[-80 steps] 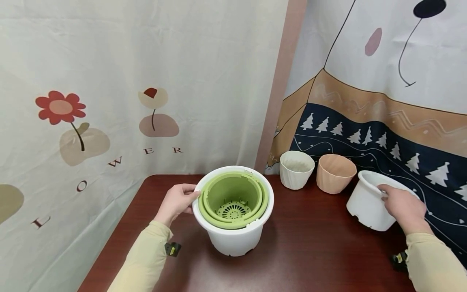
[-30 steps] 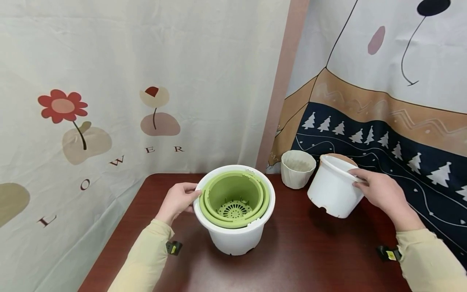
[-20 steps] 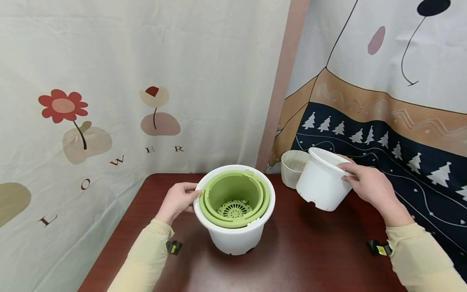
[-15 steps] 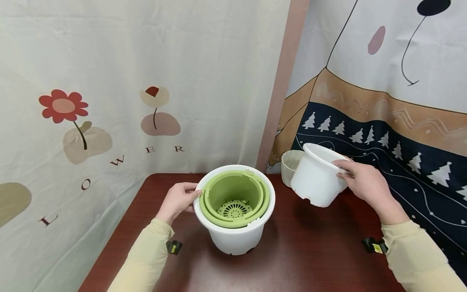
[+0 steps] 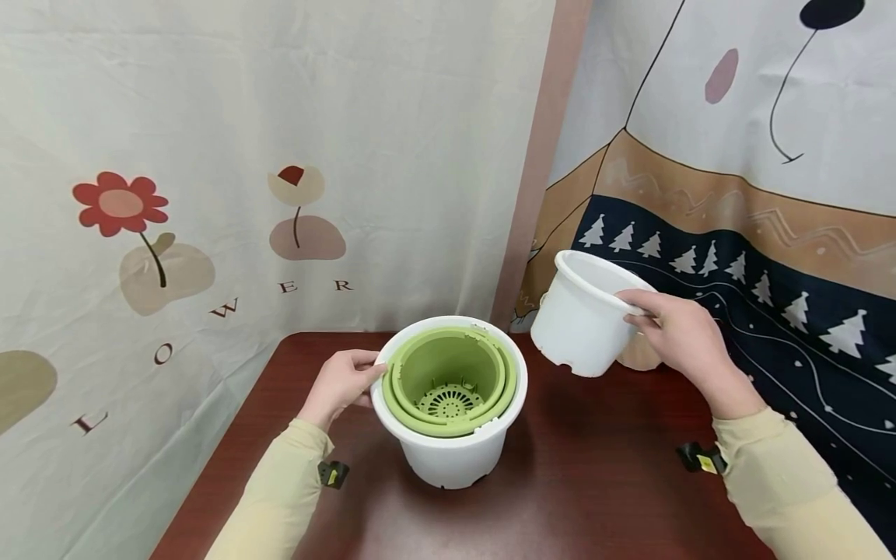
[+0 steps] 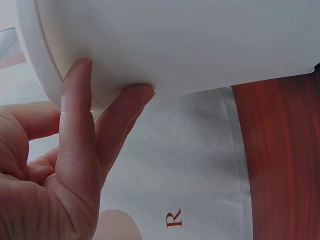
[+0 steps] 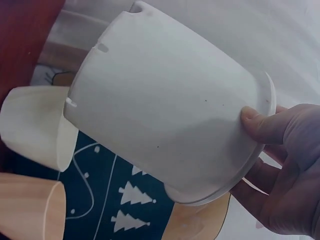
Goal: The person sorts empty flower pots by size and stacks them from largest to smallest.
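With left hand (image 5: 341,387), pinching upright white pot (image 5: 451,464) by rim; with right hand (image 5: 677,333), gripping tilted white pot (image 5: 579,325) aloft, far right.

In the head view the tapered peach cup (image 5: 638,355) is mostly blocked by the tilted round white plastic pot (image 5: 584,319) (tapered off-white cup (image 7: 37,125) is nearly all covered there too). Left wrist cam crops the upright round white plastic pot (image 6: 200,45).
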Demonstrator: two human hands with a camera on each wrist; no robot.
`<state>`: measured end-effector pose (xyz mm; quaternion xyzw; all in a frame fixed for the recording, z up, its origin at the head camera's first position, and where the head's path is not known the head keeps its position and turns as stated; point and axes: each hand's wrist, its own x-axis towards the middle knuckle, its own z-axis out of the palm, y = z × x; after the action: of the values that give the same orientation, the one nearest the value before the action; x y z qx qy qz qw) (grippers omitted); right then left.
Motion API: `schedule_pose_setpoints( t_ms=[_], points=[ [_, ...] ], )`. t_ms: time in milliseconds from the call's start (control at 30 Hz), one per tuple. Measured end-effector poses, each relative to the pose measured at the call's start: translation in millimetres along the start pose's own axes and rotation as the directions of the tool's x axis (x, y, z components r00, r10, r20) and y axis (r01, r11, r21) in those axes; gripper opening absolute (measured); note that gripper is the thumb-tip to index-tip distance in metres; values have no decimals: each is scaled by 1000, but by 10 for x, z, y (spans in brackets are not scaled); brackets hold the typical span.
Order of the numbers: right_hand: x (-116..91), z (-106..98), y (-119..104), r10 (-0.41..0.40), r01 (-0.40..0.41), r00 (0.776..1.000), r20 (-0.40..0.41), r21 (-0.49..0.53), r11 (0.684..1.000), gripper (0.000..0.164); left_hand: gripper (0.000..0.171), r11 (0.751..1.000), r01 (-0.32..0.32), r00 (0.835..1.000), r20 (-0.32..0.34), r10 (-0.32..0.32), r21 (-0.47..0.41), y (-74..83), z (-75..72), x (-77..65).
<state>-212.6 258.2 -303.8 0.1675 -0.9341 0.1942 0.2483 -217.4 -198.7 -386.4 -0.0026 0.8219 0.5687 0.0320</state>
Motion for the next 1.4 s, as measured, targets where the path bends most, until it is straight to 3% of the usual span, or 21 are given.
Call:
schedule_pose_setpoints(
  t_ms=[300,633,933,1400],
  points=[
    [79,-6,-171,-76,79,996,-55,42,996,33,34,1000,7,1000,-2,-7,-1,3,5,4],
    [159,4,-401,-157,161,986,-62,73,984,33,36,1000,20,1000,3,-20,-17,6,5,2],
    [214,41,-569,-174,174,985,-5,125,977,34,37,1000,17,1000,8,-17,-19,5,2,3],
    [319,269,-801,-400,413,910,-109,169,895,41,38,998,29,999,19,-28,-53,-2,-17,7]
  ],
)
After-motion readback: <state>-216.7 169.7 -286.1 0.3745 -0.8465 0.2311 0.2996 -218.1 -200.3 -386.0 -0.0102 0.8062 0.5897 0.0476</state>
